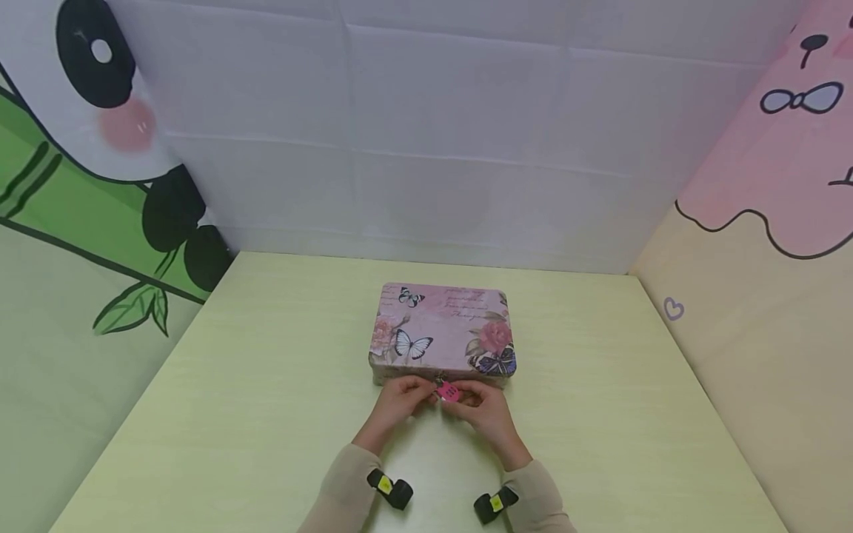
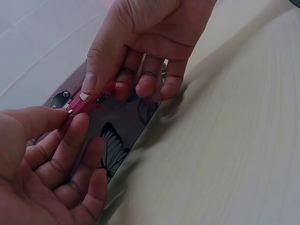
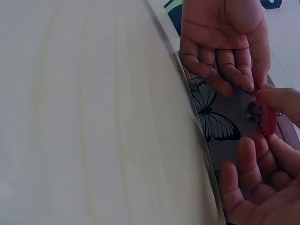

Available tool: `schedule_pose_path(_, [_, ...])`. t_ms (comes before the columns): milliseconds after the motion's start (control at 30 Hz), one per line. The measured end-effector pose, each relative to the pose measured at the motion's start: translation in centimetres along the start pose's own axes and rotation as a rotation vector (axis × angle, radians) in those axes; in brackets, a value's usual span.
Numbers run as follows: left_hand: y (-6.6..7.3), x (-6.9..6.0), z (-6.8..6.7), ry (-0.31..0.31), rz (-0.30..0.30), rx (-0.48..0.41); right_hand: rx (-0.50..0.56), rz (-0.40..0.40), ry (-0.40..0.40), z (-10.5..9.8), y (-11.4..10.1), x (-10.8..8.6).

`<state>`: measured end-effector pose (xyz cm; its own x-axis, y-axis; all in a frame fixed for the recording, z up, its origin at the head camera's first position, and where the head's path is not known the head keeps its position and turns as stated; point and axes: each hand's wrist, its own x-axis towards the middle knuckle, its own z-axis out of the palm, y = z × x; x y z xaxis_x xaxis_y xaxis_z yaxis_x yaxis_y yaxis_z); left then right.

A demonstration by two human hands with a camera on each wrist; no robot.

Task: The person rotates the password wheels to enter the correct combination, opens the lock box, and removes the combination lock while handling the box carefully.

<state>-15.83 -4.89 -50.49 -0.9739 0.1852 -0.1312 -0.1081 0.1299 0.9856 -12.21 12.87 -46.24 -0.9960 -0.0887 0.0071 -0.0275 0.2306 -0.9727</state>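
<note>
While the left hand (image 1: 400, 400) pinches one end of a pink lock (image 1: 449, 392) between thumb and forefinger, the right hand (image 1: 487, 412) grips its other end, thumb laid along the body and fingers bent beneath. On both hands the remaining fingers are loosely bent, clear of the lock. Small dark dials show on the lock's face. It is at the middle of the box's near side, just below the metal clasp (image 1: 440, 378). Behind it lies the shut box (image 1: 445, 326), its pink lid printed with butterflies, script and a rose (image 1: 495, 337). Beige sleeves (image 1: 348, 481) cover the forearms, and a black strap with a yellow patch sits near each wrist. Box and hands are on a pale yellow table (image 1: 600, 385). Beyond its far edge hangs a creased white sheet (image 1: 453, 111); cartoon figures decorate the side walls, green and black on the left, pink on the right.
</note>
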Motion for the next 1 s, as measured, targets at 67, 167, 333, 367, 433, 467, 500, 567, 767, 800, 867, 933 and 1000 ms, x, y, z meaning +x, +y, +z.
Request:
schedule_pose_path(67, [0.0, -0.1, 0.0, -0.001, 0.002, 0.003, -0.019, -0.014, 0.006, 0.1, -0.2, -0.1])
schedule_pose_path(167, [0.1, -0.1, 0.0, -0.004, -0.003, -0.001, -0.046, -0.024, 0.016, 0.1, 0.0, 0.1])
schedule_pose_path(333, [0.1, 0.0, 0.0, -0.008, -0.011, -0.019, -0.067, -0.027, 0.047, 0.4, 2.1, 0.8])
schedule_pose_path(367, [0.1, -0.1, 0.0, -0.009, -0.01, -0.019, -0.07, -0.03, 0.051, 0.5, 2.7, 1.0])
schedule_pose_path(433, [0.1, -0.1, 0.0, -0.01, -0.01, -0.02, -0.077, -0.031, 0.057, 0.5, 3.6, 1.3])
schedule_pose_path(467, [0.1, -0.1, 0.0, -0.011, -0.01, -0.02, -0.082, -0.036, 0.056, 0.5, 3.9, 1.4])
schedule_pose_path(500, [0.1, -0.1, 0.0, -0.011, -0.012, -0.022, -0.087, -0.046, 0.055, 0.5, 4.1, 1.4])
schedule_pose_path(567, [0.1, -0.1, 0.0, -0.013, -0.018, -0.026, -0.095, -0.065, 0.051, 0.4, 4.3, 1.5])
schedule_pose_path(767, [0.0, 0.0, 0.0, -0.017, -0.02, -0.023, -0.14, -0.117, 0.055, 0.4, 4.5, 1.5])
schedule_pose_path(800, [0.0, 0.0, 0.0, -0.017, -0.018, -0.019, -0.149, -0.126, 0.057, 0.4, 4.5, 1.6])
schedule_pose_path(867, [-0.1, 0.1, 0.0, -0.016, -0.02, -0.012, -0.165, -0.139, 0.063, 0.4, 4.6, 1.6])
schedule_pose_path(933, [-0.1, 0.2, 0.0, -0.015, -0.025, -0.007, -0.178, -0.147, 0.069, 0.4, 4.6, 1.6])
schedule_pose_path(1000, [0.0, 0.2, 0.1, -0.013, -0.032, -0.007, -0.192, -0.156, 0.073, 0.4, 4.6, 1.7])
